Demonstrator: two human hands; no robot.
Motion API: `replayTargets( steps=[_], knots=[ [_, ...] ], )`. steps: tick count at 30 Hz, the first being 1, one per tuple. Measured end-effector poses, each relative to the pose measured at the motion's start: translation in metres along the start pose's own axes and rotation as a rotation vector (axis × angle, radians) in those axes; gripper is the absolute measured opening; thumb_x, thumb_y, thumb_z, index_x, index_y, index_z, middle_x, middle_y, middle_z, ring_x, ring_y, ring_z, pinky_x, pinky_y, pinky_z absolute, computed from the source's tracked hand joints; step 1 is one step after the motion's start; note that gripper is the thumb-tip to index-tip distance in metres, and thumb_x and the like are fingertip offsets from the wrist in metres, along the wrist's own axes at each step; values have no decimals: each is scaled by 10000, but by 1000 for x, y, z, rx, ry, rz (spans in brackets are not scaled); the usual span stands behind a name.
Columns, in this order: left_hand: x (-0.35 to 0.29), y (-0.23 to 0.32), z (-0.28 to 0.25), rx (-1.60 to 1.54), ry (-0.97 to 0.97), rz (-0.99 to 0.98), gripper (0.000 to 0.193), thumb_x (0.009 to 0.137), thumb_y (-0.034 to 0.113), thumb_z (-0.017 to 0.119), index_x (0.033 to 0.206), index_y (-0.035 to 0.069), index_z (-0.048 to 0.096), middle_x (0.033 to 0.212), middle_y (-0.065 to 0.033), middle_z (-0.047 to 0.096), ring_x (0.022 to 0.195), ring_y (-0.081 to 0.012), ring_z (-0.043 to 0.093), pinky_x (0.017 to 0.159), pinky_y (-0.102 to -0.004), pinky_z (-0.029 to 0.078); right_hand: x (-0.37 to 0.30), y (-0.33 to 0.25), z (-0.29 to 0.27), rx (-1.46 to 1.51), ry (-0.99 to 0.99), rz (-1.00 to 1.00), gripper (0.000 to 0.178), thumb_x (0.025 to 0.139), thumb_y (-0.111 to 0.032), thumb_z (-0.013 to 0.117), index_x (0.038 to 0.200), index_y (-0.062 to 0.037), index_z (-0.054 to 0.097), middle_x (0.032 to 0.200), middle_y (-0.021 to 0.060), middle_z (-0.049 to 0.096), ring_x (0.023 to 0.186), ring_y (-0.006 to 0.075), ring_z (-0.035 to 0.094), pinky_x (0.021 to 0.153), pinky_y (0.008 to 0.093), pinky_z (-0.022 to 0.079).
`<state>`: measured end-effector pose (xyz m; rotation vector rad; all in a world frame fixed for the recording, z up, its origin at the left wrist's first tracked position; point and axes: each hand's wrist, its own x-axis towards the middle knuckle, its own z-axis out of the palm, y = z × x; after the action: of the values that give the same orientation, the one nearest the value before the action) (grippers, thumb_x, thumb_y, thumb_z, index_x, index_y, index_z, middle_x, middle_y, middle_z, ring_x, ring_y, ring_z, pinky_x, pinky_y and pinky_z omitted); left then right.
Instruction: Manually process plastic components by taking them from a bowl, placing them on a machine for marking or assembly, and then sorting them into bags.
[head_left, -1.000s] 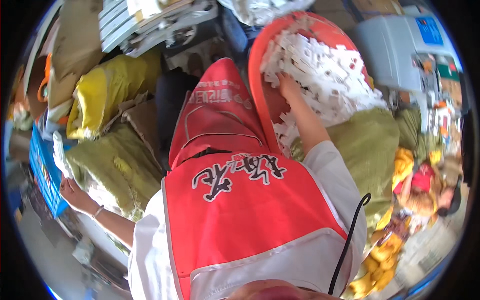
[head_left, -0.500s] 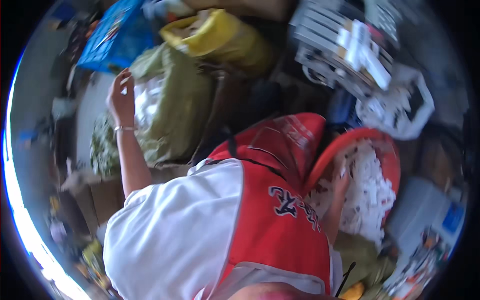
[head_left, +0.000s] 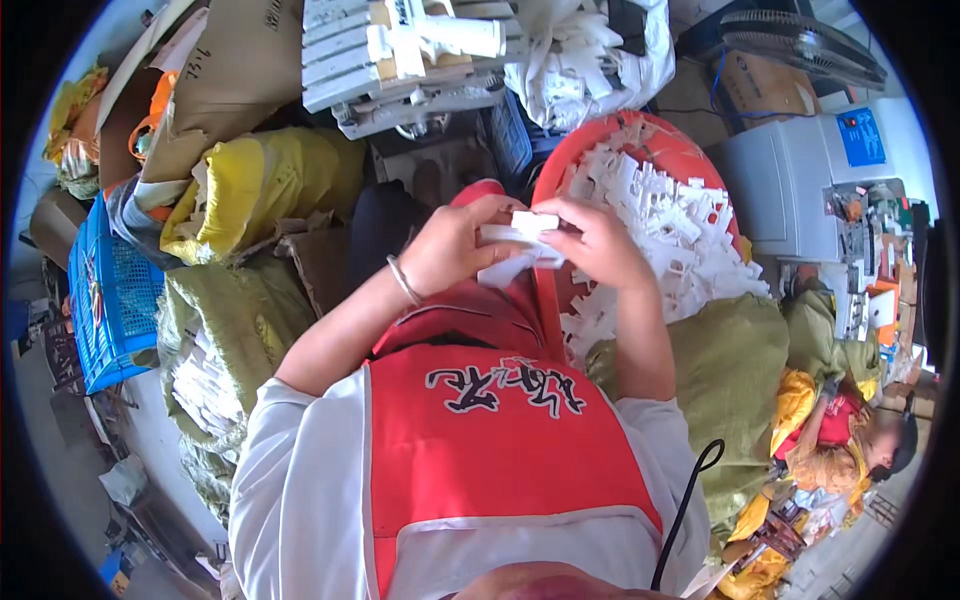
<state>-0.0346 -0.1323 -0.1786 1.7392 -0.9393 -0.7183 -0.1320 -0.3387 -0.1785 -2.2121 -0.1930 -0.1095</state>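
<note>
Both forearms raised, elbows bent. Left hand and right hand meet, fingers closed on white plastic parts; red basin of similar parts at 2 o'clock.

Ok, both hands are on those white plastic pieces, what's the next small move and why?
Probably press the two white pieces fully together. The left hand and right hand both pinch them above the lap, close by the red tub heaped with similar white parts, so whether they are already joined cannot be told.
</note>
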Motion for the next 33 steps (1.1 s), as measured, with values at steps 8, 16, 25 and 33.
replayTargets(
  steps=[8,16,25,33],
  knots=[
    [-2,-25,5,-491,478,-70,370,815,61,657,1110,-31,453,920,-137,630,828,-155,631,682,-278,543,1,-30,67,-244,495,-21,478,719,-115,716,1143,-44,509,1022,165,544,928,347,553,767,423,462],
    [9,4,-31,-315,435,220,288,825,143,680,1033,-15,558,930,-110,642,858,-149,622,744,-295,510,5,8,71,56,657,-57,404,893,-185,575,1219,13,441,1117,163,512,1011,271,521,839,386,440],
    [59,11,-157,763,628,368,308,771,91,680,1052,19,575,947,-108,639,889,-276,618,810,-355,490,17,29,17,982,683,1,404,973,-200,416,1316,5,353,1183,113,503,1027,172,520,887,336,416],
    [46,10,-173,419,858,322,242,778,13,686,895,-14,476,1111,-137,630,960,-145,613,810,-275,501,107,12,-25,534,586,-139,403,928,-106,501,1303,10,409,1242,95,484,1189,176,448,1001,323,354]
  ],
)
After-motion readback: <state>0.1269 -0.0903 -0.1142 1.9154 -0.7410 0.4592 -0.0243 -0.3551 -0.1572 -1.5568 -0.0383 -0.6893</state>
